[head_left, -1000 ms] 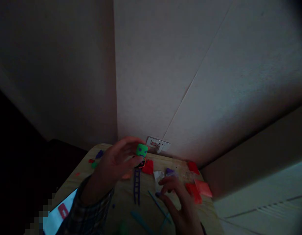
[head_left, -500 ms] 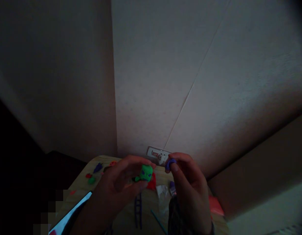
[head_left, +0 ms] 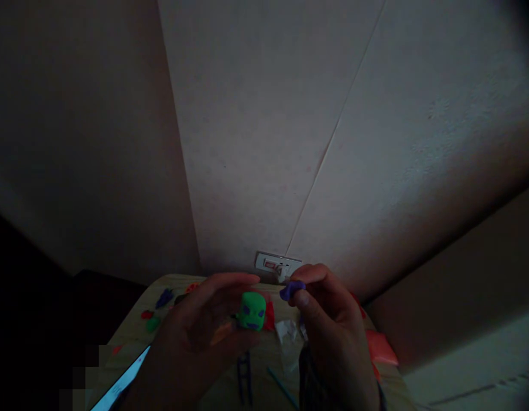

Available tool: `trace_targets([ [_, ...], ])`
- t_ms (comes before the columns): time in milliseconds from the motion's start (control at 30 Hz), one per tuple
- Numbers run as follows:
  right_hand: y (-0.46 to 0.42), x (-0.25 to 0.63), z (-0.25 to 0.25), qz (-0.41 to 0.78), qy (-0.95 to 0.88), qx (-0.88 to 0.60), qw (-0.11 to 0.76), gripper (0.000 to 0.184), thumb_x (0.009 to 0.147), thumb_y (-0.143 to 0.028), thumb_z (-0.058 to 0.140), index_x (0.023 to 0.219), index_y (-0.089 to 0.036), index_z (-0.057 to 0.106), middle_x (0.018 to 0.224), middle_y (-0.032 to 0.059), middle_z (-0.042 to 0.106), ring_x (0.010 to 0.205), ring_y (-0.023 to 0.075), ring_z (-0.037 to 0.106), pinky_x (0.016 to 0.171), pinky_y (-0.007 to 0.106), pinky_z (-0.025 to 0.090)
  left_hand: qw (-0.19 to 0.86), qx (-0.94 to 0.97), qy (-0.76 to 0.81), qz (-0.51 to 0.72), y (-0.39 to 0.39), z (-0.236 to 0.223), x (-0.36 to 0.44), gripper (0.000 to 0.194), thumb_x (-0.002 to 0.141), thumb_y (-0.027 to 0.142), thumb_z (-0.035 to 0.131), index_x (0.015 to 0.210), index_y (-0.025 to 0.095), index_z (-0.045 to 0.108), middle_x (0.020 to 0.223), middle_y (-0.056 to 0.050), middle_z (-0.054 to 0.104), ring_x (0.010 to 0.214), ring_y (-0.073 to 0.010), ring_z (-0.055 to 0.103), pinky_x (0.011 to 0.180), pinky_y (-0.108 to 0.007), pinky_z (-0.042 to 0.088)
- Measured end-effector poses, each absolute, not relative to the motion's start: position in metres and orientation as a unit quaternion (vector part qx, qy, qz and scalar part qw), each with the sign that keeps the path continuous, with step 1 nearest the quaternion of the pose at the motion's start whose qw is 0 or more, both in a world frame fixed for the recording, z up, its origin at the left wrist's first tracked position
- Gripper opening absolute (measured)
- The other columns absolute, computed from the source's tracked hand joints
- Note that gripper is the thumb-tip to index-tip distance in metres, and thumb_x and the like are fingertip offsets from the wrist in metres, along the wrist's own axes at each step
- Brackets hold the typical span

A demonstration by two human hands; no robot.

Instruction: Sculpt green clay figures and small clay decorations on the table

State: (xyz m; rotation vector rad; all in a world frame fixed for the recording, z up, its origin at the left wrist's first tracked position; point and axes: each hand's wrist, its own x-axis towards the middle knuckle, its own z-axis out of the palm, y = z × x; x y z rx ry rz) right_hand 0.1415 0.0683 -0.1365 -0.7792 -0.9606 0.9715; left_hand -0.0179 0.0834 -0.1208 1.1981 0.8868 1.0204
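In my left hand point(head_left: 204, 325) rests a green clay head point(head_left: 252, 311) with purple eyes and a purple mouth, its face toward me. The fingers curve around it, the thumb below and the index finger above. My right hand point(head_left: 333, 325) pinches a small purple lump of clay point(head_left: 292, 290) between thumb and fingertips. That lump hangs just right of the green head, apart from it. Below the hands a dark purple ladder-shaped piece point(head_left: 244, 377) lies on the wooden table point(head_left: 221, 394).
A lit phone point(head_left: 123, 379) lies at the left edge. Beyond it are a dark purple piece point(head_left: 164, 298), a green lump point(head_left: 153, 324) and a red one point(head_left: 147, 314). A thin blue stick point(head_left: 282, 387), a clear wrapper point(head_left: 288, 337) and a red packet point(head_left: 381, 347) lie rightward. Behind is a wall socket point(head_left: 273, 262).
The green head has turned to show its face more squarely and sits slightly lower. The purple lump has moved a little left and looks flatter in the right fingers. The view has shifted slightly.
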Motion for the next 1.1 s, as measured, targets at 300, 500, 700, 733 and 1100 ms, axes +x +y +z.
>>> trace_targets([
  [300, 0.067, 0.133, -0.134, 0.379, -0.453, -0.405, 0.698, 0.012, 0.072, -0.021, 0.073, 0.066, -0.022, 0.063, 0.064, -0.0050, 0.063, 0.063, 0.0083, 0.058, 0.058, 0.016, 0.047, 0.636, 0.559, 0.299, 0.440, 0.084, -0.118, -0.018, 0.027, 0.066, 0.016, 0.080, 0.088, 0.030, 0.075, 0.115, 0.001, 0.069, 0.110, -0.0208, 0.064, 0.093, -0.027, 0.052],
  [500, 0.064, 0.130, -0.133, 0.367, -0.470, -0.435, 0.675, 0.023, 0.072, -0.026, 0.073, 0.060, -0.020, 0.056, 0.060, -0.0041, 0.056, 0.058, 0.0106, 0.052, 0.054, 0.021, 0.044, 0.655, 0.559, 0.274, 0.428, 0.084, -0.120, -0.018, 0.027, 0.068, 0.020, 0.079, 0.090, 0.033, 0.075, 0.117, 0.002, 0.068, 0.113, -0.0209, 0.062, 0.095, -0.029, 0.051],
  [700, 0.064, 0.130, -0.131, 0.345, -0.472, -0.437, 0.683, 0.016, 0.071, -0.025, 0.075, 0.065, -0.021, 0.060, 0.060, -0.0045, 0.058, 0.057, 0.0104, 0.054, 0.053, 0.020, 0.045, 0.646, 0.555, 0.295, 0.433, 0.083, -0.117, -0.017, 0.025, 0.069, 0.019, 0.079, 0.090, 0.030, 0.075, 0.110, 0.000, 0.071, 0.107, -0.0214, 0.065, 0.092, -0.030, 0.053],
  [733, 0.064, 0.131, -0.131, 0.336, -0.474, -0.436, 0.687, 0.012, 0.070, -0.023, 0.075, 0.070, -0.022, 0.063, 0.062, -0.0047, 0.060, 0.058, 0.0103, 0.056, 0.054, 0.020, 0.046, 0.643, 0.556, 0.300, 0.433, 0.083, -0.116, -0.017, 0.025, 0.068, 0.019, 0.078, 0.090, 0.030, 0.075, 0.109, 0.000, 0.072, 0.106, -0.0214, 0.065, 0.091, -0.029, 0.053],
  [1100, 0.060, 0.137, -0.128, 0.311, -0.530, -0.408, 0.675, 0.018, 0.078, -0.015, 0.069, 0.082, -0.031, 0.076, 0.077, -0.0034, 0.076, 0.072, 0.0124, 0.069, 0.064, 0.020, 0.053, 0.648, 0.538, 0.326, 0.431, 0.082, -0.112, -0.015, 0.022, 0.067, 0.018, 0.078, 0.086, 0.027, 0.075, 0.103, -0.002, 0.074, 0.101, -0.0233, 0.067, 0.086, -0.031, 0.055],
])
